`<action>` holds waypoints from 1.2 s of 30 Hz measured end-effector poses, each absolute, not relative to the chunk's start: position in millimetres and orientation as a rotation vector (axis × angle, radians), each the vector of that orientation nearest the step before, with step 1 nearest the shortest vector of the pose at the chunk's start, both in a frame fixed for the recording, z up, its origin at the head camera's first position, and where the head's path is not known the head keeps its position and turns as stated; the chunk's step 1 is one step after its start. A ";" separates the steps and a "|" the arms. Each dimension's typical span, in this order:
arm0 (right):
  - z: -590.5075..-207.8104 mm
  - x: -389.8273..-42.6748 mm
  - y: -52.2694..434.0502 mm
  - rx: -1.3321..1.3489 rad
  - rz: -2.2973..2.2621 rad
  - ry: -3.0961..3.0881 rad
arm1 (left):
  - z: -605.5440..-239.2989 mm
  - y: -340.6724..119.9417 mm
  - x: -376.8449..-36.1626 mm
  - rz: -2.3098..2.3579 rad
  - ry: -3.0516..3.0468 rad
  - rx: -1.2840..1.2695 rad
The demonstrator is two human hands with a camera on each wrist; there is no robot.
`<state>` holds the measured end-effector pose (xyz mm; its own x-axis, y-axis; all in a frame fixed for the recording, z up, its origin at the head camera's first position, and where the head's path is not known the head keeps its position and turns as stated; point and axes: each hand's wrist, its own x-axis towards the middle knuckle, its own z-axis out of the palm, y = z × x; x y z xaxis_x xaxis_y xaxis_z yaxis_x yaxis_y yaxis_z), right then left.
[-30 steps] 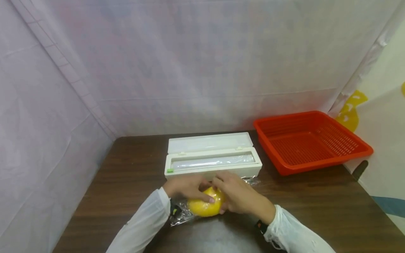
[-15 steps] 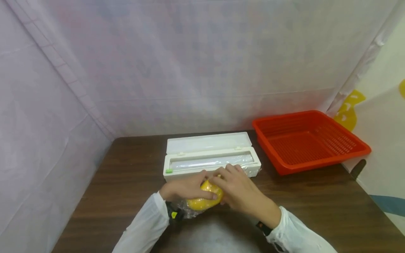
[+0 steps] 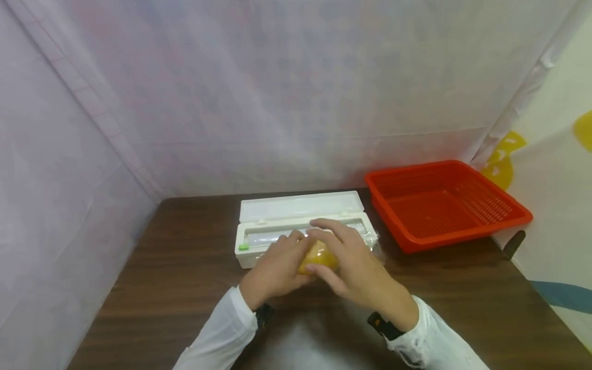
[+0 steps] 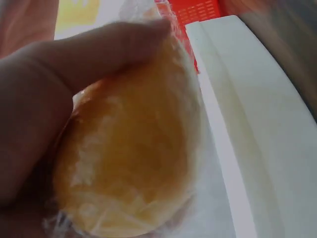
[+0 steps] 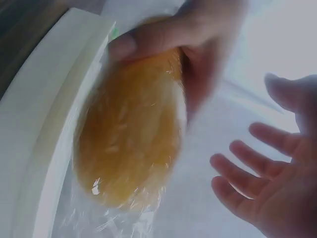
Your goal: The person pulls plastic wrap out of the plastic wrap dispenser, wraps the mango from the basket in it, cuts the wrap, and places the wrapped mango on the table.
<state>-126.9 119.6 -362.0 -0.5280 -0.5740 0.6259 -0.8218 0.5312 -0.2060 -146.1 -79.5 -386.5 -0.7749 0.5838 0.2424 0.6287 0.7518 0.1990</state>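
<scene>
Mid-wrap: left hand [image 3: 277,267] grips the film-covered yellow fruit [image 4: 133,148] against the wrap dispenser [image 3: 300,226]; right hand [image 5: 277,183] spread, loose beside it. Next, probably: tear film free.

The head view looks forward and down over the brown table [image 3: 176,267] from some way off. The 2 wrist views sit very close, both showing the wrapped yellow fruit [image 4: 133,163] beside the white film dispenser [image 5: 44,129].
</scene>
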 end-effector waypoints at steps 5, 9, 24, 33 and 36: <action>-367.7 -128.3 104.6 1.182 0.679 -2.293 | -385.6 -65.0 -139.6 -0.197 -2.649 -0.860; -379.1 -133.6 97.5 1.139 0.628 -2.318 | -386.7 -61.8 -136.1 -0.201 -2.602 -0.833; -390.6 -163.1 104.0 0.783 0.712 -2.259 | -375.5 -73.1 -140.9 -0.245 -2.497 -0.822; -398.8 -170.1 100.3 0.638 0.989 -2.137 | -372.3 -75.4 -142.7 -0.254 -2.444 -0.802; -399.8 -172.9 103.3 0.604 1.171 -2.109 | -371.5 -75.6 -141.5 -0.254 -2.437 -0.790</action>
